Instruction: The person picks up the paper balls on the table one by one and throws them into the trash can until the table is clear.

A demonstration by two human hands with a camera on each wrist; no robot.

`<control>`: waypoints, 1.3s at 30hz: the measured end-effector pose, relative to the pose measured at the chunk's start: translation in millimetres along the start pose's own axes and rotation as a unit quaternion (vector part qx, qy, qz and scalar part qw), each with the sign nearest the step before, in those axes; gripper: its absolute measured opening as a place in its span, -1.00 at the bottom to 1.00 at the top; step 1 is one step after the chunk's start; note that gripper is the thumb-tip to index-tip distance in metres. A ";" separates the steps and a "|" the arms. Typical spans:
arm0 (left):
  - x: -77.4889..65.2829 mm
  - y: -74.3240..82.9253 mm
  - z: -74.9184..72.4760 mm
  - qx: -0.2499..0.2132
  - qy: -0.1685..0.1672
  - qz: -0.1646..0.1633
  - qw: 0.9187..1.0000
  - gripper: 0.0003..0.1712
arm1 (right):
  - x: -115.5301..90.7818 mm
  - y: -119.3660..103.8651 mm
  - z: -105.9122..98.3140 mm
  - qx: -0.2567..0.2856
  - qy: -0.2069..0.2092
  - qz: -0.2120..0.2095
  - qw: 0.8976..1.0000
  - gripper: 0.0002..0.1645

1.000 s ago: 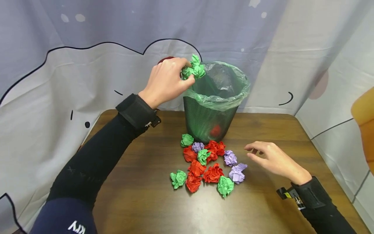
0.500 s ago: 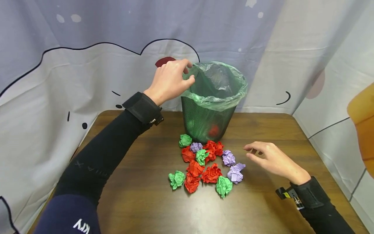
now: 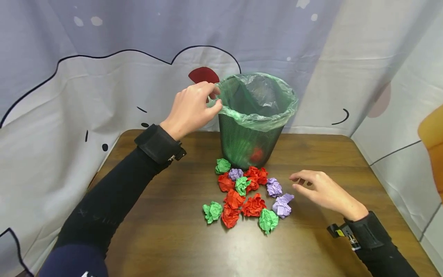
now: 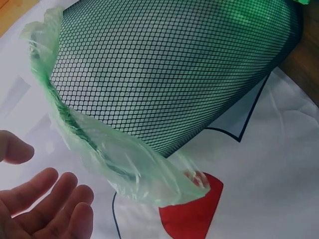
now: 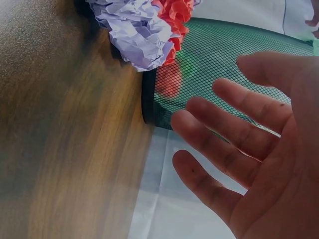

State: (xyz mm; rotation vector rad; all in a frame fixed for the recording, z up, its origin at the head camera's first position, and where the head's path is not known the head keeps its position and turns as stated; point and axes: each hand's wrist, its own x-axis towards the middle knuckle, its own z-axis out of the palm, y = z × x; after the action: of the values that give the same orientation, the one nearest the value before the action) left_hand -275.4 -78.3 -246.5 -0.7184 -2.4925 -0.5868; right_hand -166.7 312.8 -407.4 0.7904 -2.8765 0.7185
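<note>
My left hand [image 3: 193, 109] hovers beside the left rim of a mesh wastebasket [image 3: 250, 144]; its fingers are loosely bent and hold nothing. A green plastic bag [image 4: 127, 167] lines the basket and folds over the rim. Through the mesh, a red shape and a green patch show low inside. Crumpled paper balls lie in front of the basket: red ones [image 3: 253, 205], green ones [image 3: 268, 221] and purple ones [image 3: 282, 206]. To their right, just above the table, is my right hand [image 3: 322, 191], with relaxed fingers and nothing in it. The right wrist view shows its fingers spread apart.
The wooden table [image 3: 166, 231] runs back to a printed curtain [image 3: 114, 88] close behind the basket. Another curtain side [image 3: 398, 154] borders the table on the right. One green paper ball [image 3: 212, 212] sits at the left of the group.
One second ago my left hand held a green paper ball at the basket's rim; the ball has left the hand. The hand has since sunk slightly. My right hand has hardly moved.
</note>
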 end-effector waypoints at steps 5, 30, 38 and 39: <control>-14.3 -3.5 0.0 0.001 0.009 0.004 1.000 -0.76 | -1.5 1.0 2.6 0.008 -0.002 0.003 1.000 -0.74; -89.2 -7.5 12.7 0.002 0.022 0.020 1.000 -0.83 | -0.9 -1.4 6.8 0.014 -0.007 -0.002 1.000 -0.74; -111.3 -10.6 20.3 0.005 0.017 0.008 1.000 -0.83 | -2.0 -2.5 7.0 0.013 -0.010 -0.001 1.000 -0.74; -114.0 -11.7 21.3 0.005 0.016 0.005 1.000 -0.83 | -2.1 -2.5 7.0 0.013 -0.011 -0.001 1.000 -0.73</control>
State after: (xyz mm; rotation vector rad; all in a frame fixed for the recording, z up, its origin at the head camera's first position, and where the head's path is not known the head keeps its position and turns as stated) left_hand -203.8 -119.1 -328.9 -0.7119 -2.4588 -0.5764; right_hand -163.2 308.6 -413.0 0.8089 -2.8913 0.7532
